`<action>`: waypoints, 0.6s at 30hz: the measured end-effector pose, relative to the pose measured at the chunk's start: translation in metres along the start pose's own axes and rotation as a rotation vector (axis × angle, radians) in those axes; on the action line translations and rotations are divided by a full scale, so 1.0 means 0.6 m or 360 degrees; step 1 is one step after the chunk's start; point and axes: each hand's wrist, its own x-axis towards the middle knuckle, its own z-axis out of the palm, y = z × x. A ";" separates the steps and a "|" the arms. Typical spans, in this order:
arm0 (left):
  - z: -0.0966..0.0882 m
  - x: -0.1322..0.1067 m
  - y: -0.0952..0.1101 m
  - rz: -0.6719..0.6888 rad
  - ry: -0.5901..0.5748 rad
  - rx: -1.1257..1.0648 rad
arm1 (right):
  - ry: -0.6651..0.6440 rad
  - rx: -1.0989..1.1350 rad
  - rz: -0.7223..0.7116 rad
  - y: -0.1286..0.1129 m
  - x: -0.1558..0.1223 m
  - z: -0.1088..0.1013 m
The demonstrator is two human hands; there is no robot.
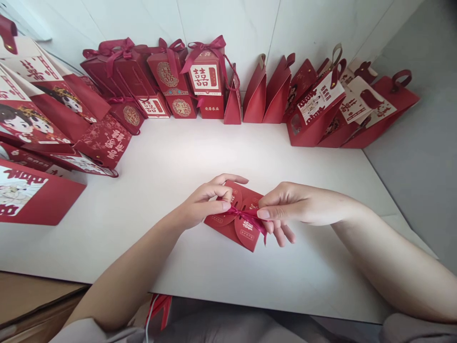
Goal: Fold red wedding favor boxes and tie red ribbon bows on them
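A flat red gift box point(228, 232) with light printed characters and rounded overlapping flaps lies at an angle on the white table. Across its top runs a magenta ribbon point(252, 219), crossed or knotted near the middle. My left hand point(207, 202) is at the box's left side, thumb and index finger pinching the ribbon while another finger reaches past the far edge. On the right, my right hand point(298, 205) pinches the ribbon between thumb and index finger, its other fingers loosely curled below. A ribbon tail hangs by the right fingers. Whether the knot is tight cannot be seen.
Red boxes with ribbon bows point(207, 78) stand along the tiled wall. Handled triangular boxes point(317, 109) line the back right. Larger printed boxes point(35, 190) crowd the left side. The white table point(160, 157) has its front edge close to my body; a cardboard box point(32, 295) sits below left.
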 end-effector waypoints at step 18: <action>-0.015 0.002 -0.022 0.0170 0.0076 -0.0240 | 0.0059 -0.0060 -0.0096 0.000 0.001 -0.015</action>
